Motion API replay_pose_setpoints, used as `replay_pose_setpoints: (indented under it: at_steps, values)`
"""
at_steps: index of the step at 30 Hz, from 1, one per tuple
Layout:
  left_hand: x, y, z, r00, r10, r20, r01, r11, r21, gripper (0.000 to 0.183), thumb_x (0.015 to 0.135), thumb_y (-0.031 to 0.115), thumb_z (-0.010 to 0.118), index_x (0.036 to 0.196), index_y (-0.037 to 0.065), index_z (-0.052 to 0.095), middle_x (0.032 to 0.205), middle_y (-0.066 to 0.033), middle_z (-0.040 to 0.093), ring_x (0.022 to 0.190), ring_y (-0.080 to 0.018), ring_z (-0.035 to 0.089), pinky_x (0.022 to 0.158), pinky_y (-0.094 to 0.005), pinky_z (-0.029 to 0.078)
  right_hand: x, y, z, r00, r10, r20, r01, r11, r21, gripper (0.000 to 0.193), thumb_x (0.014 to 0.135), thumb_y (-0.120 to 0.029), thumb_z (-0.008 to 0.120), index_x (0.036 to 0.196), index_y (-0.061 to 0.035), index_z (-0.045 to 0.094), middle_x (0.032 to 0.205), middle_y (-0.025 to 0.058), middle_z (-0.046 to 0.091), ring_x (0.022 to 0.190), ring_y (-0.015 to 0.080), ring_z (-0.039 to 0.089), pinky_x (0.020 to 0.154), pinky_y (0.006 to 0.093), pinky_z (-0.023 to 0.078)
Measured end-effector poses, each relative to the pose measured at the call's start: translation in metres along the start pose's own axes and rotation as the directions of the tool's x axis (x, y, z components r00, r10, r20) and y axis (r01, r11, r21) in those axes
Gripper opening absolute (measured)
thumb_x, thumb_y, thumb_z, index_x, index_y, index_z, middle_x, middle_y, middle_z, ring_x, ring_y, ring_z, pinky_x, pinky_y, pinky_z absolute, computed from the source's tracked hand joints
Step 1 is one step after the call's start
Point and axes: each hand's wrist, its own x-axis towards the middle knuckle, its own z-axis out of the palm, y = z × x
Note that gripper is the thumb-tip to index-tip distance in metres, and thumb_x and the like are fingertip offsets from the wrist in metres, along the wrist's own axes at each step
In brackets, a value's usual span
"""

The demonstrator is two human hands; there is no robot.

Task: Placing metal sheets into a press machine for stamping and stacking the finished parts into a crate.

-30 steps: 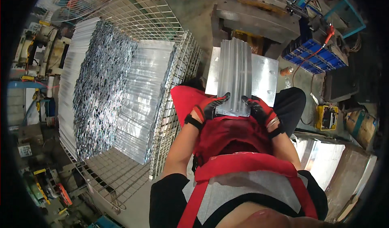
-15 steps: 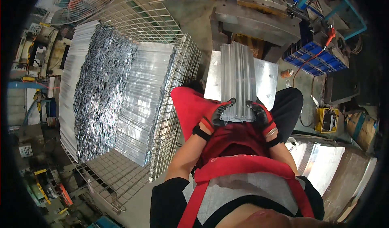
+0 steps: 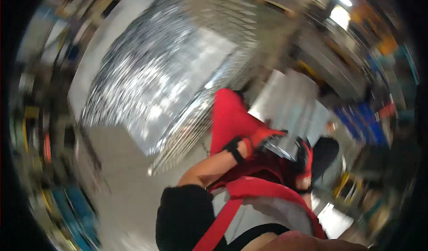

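Motion blur softens the whole view. A bundle of long silvery metal strips (image 3: 296,101) lies lengthwise in front of my lap, over a pale metal plate (image 3: 268,95). My left hand (image 3: 262,140), in a red and black glove, grips the left side of the bundle's near end. On the opposite side of that end, my right hand (image 3: 304,159), gloved alike, presses its dark fingers against the strips. The bundle sits between the two hands, its near end close to my red apron.
To the left stands a wire mesh basket (image 3: 196,132) holding a large stack of similar metal strips (image 3: 147,68). A blue crate (image 3: 362,122) is at the right, near a yellow object (image 3: 347,186). Blurred heavy metal machinery (image 3: 330,57) stands beyond the plate.
The whole view has swung, so basket, bundle and hands appear shifted and tilted to the right. Both hands remain at the bundle's near end.
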Motion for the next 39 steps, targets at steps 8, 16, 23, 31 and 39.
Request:
replay_pose_setpoints:
  at_steps: [8, 16, 23, 31, 39]
  values:
    - [0.018, -0.003, 0.016, 0.986, 0.056, -0.160, -0.009, 0.959, 0.282, 0.035, 0.084, 0.020, 0.057, 0.115, 0.004, 0.054, 0.115, -0.0073, 0.059, 0.104, -0.0189, 0.056, 0.095, -0.0371, 0.038, 0.007, 0.011, 0.007, 0.999, 0.015, -0.045, -0.018, 0.998, -0.065, 0.051, 0.086, -0.032, 0.049, 0.121, 0.0041, 0.049, 0.110, 0.0122, 0.058, 0.102, 0.0201, 0.054, 0.091, 0.0332, 0.041]
    - [0.033, -0.049, 0.020, 0.941, 0.187, -0.281, -0.221, 0.971, -0.093, 0.067, 0.060, 0.031, 0.079, 0.111, -0.003, 0.053, 0.096, -0.0118, 0.064, 0.084, -0.0166, 0.061, 0.070, -0.0332, 0.050, 0.019, 0.007, -0.005, 1.000, 0.018, 0.021, -0.016, 0.998, -0.068, 0.055, 0.086, -0.038, 0.048, 0.122, 0.0041, 0.048, 0.112, 0.0129, 0.057, 0.103, 0.0208, 0.053, 0.092, 0.0332, 0.040]
    - [0.005, -0.032, 0.026, 0.907, 0.322, -0.272, -0.350, 0.935, -0.061, 0.067, 0.064, 0.027, 0.078, 0.116, -0.001, 0.048, 0.098, -0.0095, 0.064, 0.090, -0.0156, 0.060, 0.076, -0.0324, 0.049, 0.019, -0.008, -0.019, 0.996, 0.008, 0.090, -0.002, 0.998, -0.059, 0.060, 0.086, -0.043, 0.047, 0.123, 0.0042, 0.047, 0.114, 0.0135, 0.056, 0.105, 0.0214, 0.053, 0.093, 0.0333, 0.039]
    - [-0.077, 0.070, 0.032, 0.829, 0.340, -0.445, -0.437, 0.889, -0.136, 0.061, 0.070, 0.021, 0.075, 0.122, 0.006, 0.047, 0.093, -0.0042, 0.063, 0.082, -0.0101, 0.058, 0.069, -0.0257, 0.048, 0.056, -0.054, -0.024, 0.950, -0.082, 0.301, 0.051, 0.993, 0.110, 0.057, 0.087, -0.041, 0.046, 0.122, 0.0042, 0.047, 0.119, 0.0154, 0.053, 0.109, 0.0247, 0.050, 0.094, 0.0344, 0.038]
    - [-0.178, 0.139, -0.033, 0.675, 0.307, -0.671, -0.514, 0.848, -0.130, 0.043, 0.079, 0.024, 0.068, 0.114, 0.004, 0.052, 0.093, -0.0013, 0.061, 0.079, -0.0070, 0.054, 0.067, -0.0237, 0.044, 0.170, -0.187, 0.125, 0.661, -0.087, 0.746, 0.284, 0.948, -0.142, 0.039, 0.084, -0.021, 0.052, 0.114, 0.0042, 0.053, 0.111, 0.0156, 0.056, 0.102, 0.0241, 0.054, 0.088, 0.0339, 0.042]
